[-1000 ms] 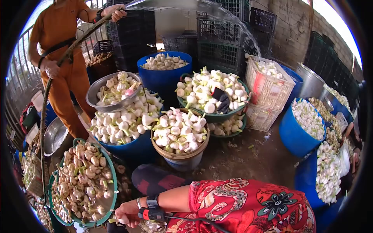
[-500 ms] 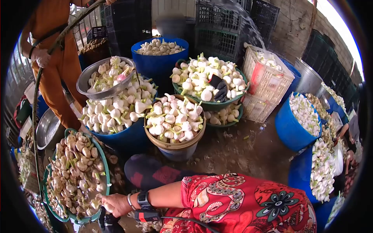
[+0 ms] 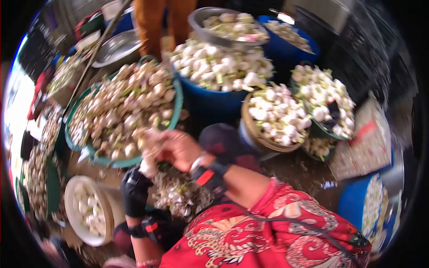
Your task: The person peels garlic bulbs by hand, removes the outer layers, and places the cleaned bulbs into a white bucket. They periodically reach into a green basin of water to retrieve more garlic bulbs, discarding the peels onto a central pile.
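Observation:
My left hand, in a black glove, is closed at the base of a white garlic bulb. Just above it, my bare right hand has its fingers pinched on pale garlic skin; motion blur hides whether this belongs to the same bulb. Both hands are close together at the near rim of a green basket heaped with brownish, unpeeled garlic. Below them lies a pile of loose garlic peelings.
A white bucket holding white bulbs stands at lower left. Beyond my knee are a blue tub and a tan-rimmed bucket full of cleaned garlic. A metal bowl rests on the tub's heap. A person in orange trousers stands behind.
My view has swung left and down, bringing the gloved hand and white bucket into fuller view. My right hand has come from the basket's edge to the gloved hand.

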Demonstrator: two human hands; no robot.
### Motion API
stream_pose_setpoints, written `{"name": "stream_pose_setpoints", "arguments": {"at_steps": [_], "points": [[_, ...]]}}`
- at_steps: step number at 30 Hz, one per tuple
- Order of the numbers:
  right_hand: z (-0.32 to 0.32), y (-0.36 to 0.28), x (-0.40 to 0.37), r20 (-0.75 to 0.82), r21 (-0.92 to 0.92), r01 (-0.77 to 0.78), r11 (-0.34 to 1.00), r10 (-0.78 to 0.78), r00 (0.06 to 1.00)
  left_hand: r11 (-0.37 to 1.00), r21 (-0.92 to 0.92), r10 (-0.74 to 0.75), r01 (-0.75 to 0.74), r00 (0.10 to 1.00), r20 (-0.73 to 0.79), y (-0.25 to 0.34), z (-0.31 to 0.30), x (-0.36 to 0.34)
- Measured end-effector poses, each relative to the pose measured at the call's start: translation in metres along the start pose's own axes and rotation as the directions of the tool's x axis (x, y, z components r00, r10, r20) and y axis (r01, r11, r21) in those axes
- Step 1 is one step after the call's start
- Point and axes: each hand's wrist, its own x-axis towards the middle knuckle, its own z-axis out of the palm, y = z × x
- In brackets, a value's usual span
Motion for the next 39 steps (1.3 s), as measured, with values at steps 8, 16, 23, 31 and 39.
{"name": "stream_pose_setpoints", "arguments": {"at_steps": [8,16,23,31,39], "points": [[-0.005,-0.011,-0.009,0.160,-0.898,0.063,0.436,0.190,0.969,0.179,-0.937,-0.656,0.299,0.746,0.113,0.000,0.009,0.001],[-0.003,0.022,0.000,0.132,-0.889,0.187,0.418,-0.158,0.979,0.507,-0.740,-0.635,0.442,0.772,0.027,0.002,-0.001,0.002],[-0.011,0.011,-0.006,-0.107,-0.663,-0.110,0.740,0.052,0.993,0.724,0.372,-0.419,0.581,0.799,-0.431,-0.063,-0.173,-0.053],[-0.012,0.027,-0.002,-0.108,-0.770,-0.141,0.622,0.091,0.990,0.923,-0.083,-0.378,0.375,0.926,-0.013,-0.059,-0.003,0.080],[-0.034,0.021,0.002,-0.160,-0.697,-0.153,0.700,0.057,0.986,0.885,0.291,-0.448,0.363,0.832,0.326,-0.117,0.112,0.142]]}}
